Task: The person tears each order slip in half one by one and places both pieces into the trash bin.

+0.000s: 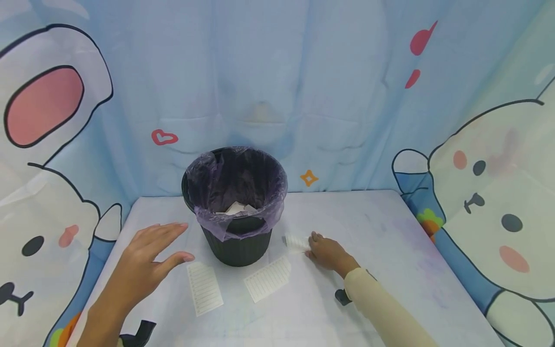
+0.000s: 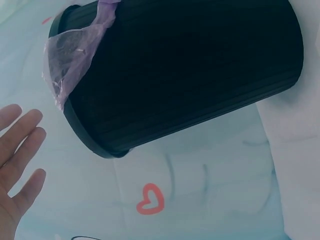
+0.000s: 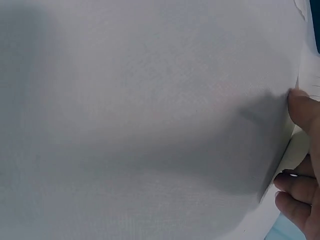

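My right hand [image 1: 328, 252] is low over the table, right of the bin, and grips a small lined sheet of paper [image 1: 297, 242] at its right end. In the right wrist view, thumb and fingers [image 3: 296, 189] are at the edge of that sheet. My left hand [image 1: 145, 260] hovers left of the bin with fingers extended and thumb apart, holding nothing. A black trash bin [image 1: 236, 248] stands upright between the hands, lined with a translucent purple bag [image 1: 270, 217] folded over its rim. White paper pieces [image 1: 236, 208] lie inside it.
Two more lined sheets lie flat before the bin: one at left [image 1: 204, 289], another sheet [image 1: 269, 279] near the middle. The white-covered table [image 1: 368, 217] meets a blue cartoon-print curtain [image 1: 347, 96] behind. Black straps [image 1: 140, 333] show near the left wrist.
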### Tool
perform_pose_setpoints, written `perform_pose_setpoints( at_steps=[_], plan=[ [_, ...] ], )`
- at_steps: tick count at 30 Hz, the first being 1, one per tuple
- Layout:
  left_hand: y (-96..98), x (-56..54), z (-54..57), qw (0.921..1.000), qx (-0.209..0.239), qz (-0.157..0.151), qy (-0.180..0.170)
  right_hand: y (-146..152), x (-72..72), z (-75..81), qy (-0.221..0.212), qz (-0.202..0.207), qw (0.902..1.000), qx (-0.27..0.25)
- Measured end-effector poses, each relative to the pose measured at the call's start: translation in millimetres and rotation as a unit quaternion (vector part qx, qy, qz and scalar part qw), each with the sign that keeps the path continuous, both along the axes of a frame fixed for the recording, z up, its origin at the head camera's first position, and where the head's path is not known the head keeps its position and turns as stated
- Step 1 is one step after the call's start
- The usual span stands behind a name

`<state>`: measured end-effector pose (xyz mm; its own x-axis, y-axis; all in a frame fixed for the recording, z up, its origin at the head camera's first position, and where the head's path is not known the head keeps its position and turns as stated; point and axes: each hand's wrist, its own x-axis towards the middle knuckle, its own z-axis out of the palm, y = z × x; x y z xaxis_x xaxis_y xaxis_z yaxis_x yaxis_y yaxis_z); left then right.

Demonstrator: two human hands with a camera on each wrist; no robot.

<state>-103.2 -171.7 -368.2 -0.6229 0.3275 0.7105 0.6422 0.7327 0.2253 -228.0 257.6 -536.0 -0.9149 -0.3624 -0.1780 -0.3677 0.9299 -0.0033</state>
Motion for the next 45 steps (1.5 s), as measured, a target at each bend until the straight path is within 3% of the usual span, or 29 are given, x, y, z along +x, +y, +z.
perform_pose_setpoints(
  at_steps=[17,21,25,30,38,45],
  plan=[
    [3.0,1.0,0.0,0.9999,-0.010,0.002,-0.010,6.1,11.4,0.2,0.061,0.033,0.9974,0.023],
    [6.0,0.2,1.1,0.9997,-0.022,0.002,-0.005,9.7,15.0,6.3,0.074,0.021,0.9971,0.005],
    [8.7,-1.8,1.8,0.9994,-0.033,-0.005,0.001,14.5,20.6,25.0,0.091,0.020,0.9946,-0.046],
    [10.7,-4.3,0.2,0.9987,-0.048,-0.011,-0.011,10.3,28.9,62.5,0.092,0.059,0.9875,-0.114],
    [17.9,-5.1,-3.3,0.9959,-0.073,-0.048,-0.023,-28.2,54.2,116.6,0.027,0.148,0.9742,-0.168],
    [28.9,-3.3,-5.1,0.9926,-0.089,-0.073,-0.039,-66.7,72.6,136.7,-0.014,0.227,0.9594,-0.167]
  ],
)
